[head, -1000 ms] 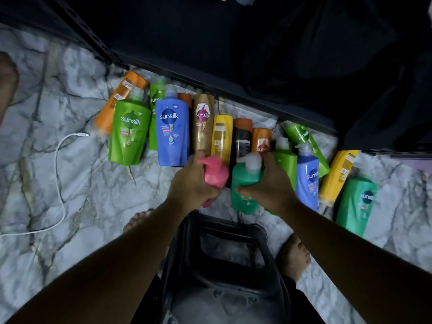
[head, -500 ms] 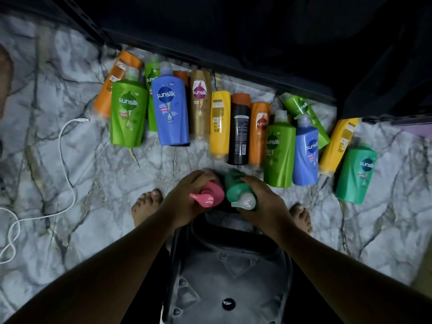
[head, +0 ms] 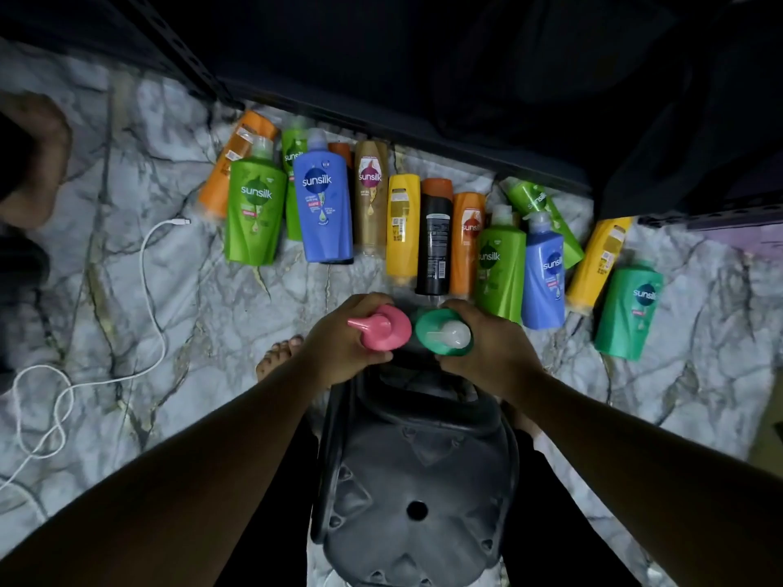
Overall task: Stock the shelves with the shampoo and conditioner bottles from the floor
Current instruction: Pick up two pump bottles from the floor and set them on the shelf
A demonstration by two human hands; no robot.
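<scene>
My left hand (head: 343, 338) grips a pink pump bottle (head: 387, 328), seen from above with its nozzle pointing left. My right hand (head: 493, 349) grips a teal pump bottle (head: 442, 332) with a white pump head. Both bottles are held upright side by side above the front of a dark plastic stool (head: 417, 480). On the marble floor (head: 190, 311) beyond lie several shampoo and conditioner bottles in a row, among them a green bottle (head: 254, 213), a blue bottle (head: 324, 201) and a black bottle (head: 436, 243). The dark shelf unit's (head: 381, 116) bottom edge runs behind the row.
A white charging cable (head: 148, 269) loops over the floor at left. Someone's bare foot (head: 38, 163) shows at the far left edge. My own toes (head: 277, 358) stand beside the stool. A teal bottle (head: 629, 309) and a yellow bottle (head: 599, 260) lie at the row's right end.
Both hands have lifted the pink and teal bottles up from the row and drawn them back toward me, turning them upright over the stool; the view has pulled away from the floor.
</scene>
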